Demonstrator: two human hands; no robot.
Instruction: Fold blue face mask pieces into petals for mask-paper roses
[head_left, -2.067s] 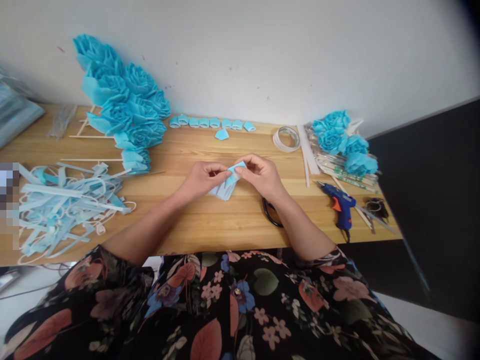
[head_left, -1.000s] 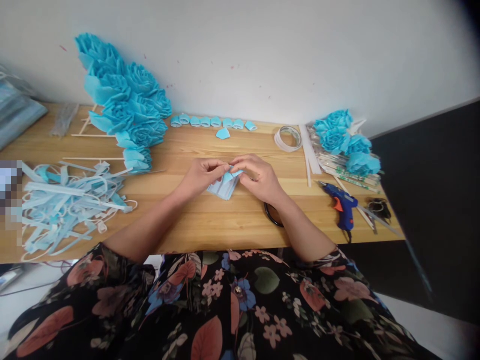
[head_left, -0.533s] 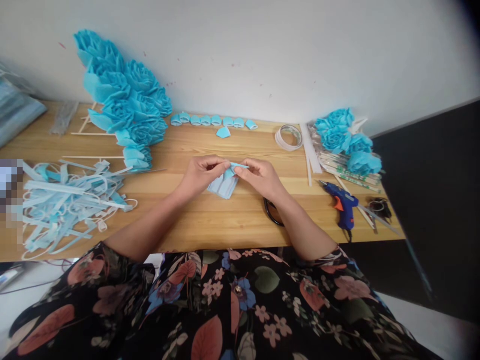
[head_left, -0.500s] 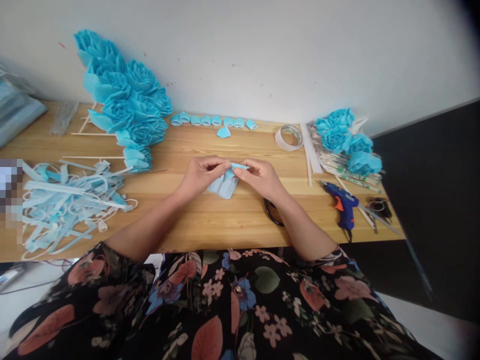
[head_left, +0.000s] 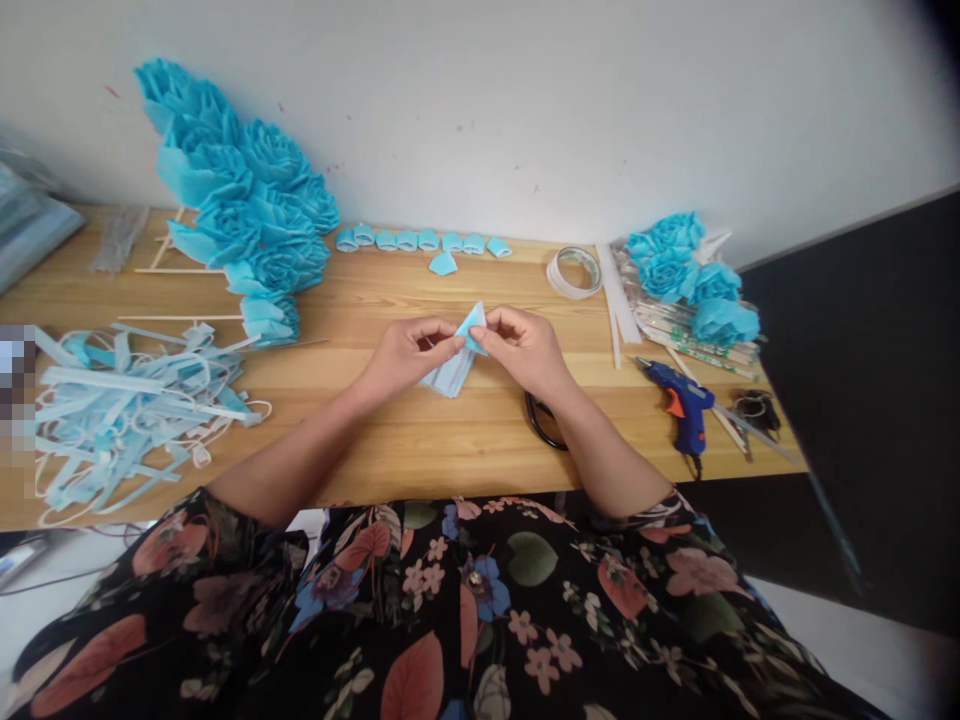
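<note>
Between my two hands is a small light-blue fabric piece (head_left: 472, 322), its top corner folded to a point. My left hand (head_left: 412, 352) pinches its left side between thumb and fingers. On the right side my right hand (head_left: 519, 345) pinches it the same way. Under them on the table lies a pale blue pleated stack of cut fabric (head_left: 452, 377), partly covered by my hands. Behind, a row of small curled blue petals (head_left: 407, 240) lines the table's back, with a single flat petal (head_left: 443, 263) in front of it.
Big blue fabric roses (head_left: 255, 190) on sticks stand at the left, above a heap of cut strips and ear loops (head_left: 135, 410). A tape roll (head_left: 574, 272), more roses (head_left: 679, 260) and a blue glue gun (head_left: 681, 400) lie right. A black handle (head_left: 541, 425) shows beside my right wrist.
The fabric piece has turned from lying crosswise to having its corner point upward. Both hands keep their pinch, and the view has shifted slightly.
</note>
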